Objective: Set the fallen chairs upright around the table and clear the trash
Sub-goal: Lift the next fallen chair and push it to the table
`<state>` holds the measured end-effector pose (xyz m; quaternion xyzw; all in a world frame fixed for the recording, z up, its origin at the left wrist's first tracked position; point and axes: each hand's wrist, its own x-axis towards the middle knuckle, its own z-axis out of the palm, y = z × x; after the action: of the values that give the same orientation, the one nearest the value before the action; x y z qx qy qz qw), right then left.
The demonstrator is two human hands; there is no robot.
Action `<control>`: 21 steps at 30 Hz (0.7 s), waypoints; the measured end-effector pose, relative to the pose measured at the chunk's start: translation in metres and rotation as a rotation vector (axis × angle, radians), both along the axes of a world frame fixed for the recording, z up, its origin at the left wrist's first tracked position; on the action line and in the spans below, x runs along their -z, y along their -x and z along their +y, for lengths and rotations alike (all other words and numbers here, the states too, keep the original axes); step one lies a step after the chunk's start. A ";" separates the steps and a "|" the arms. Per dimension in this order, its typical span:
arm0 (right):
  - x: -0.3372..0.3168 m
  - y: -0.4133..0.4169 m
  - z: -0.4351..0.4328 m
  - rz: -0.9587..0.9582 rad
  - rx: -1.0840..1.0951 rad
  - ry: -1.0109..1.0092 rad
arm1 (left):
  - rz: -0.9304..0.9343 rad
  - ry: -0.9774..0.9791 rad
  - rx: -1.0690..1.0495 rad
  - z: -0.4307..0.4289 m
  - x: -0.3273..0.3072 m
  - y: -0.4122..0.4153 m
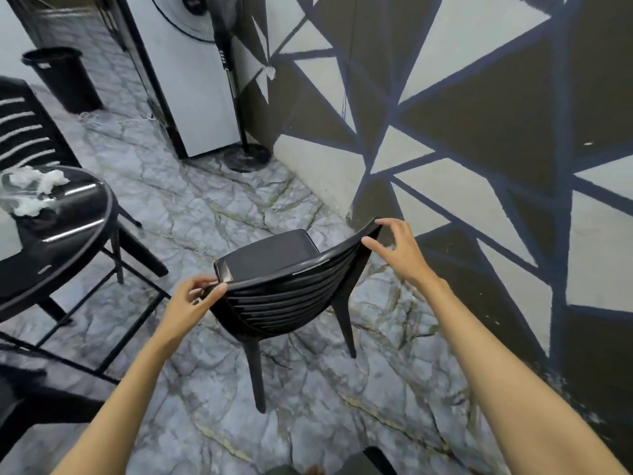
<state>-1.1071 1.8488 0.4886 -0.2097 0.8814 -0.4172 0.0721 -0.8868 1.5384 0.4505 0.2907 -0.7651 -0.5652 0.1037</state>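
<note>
— Two hands on the black chair [284,286]?
— Left hand [191,303] pinches its backrest corner; right hand [397,252] has fingers spread wide, tips touching the other corner. It stands upright on the floor.
— Further off?
— Crumpled tissue [34,190] on the round table [68,234], left; a bin [63,78] beyond

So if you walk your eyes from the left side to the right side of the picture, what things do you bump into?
White trash on the table → left hand → black chair → right hand → painted triangle wall.
</note>
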 end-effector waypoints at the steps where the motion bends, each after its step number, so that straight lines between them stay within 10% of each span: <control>1: 0.003 0.008 0.000 -0.025 -0.024 0.004 | 0.012 -0.008 -0.011 0.003 0.002 0.002; 21: 0.046 0.126 -0.014 -0.488 -0.472 0.159 | -0.071 -0.050 -0.329 0.050 0.002 0.008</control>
<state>-1.2333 1.8353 0.4424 -0.3069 0.7300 -0.4942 0.3587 -0.8952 1.5885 0.4489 0.4344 -0.6961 -0.5487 0.1605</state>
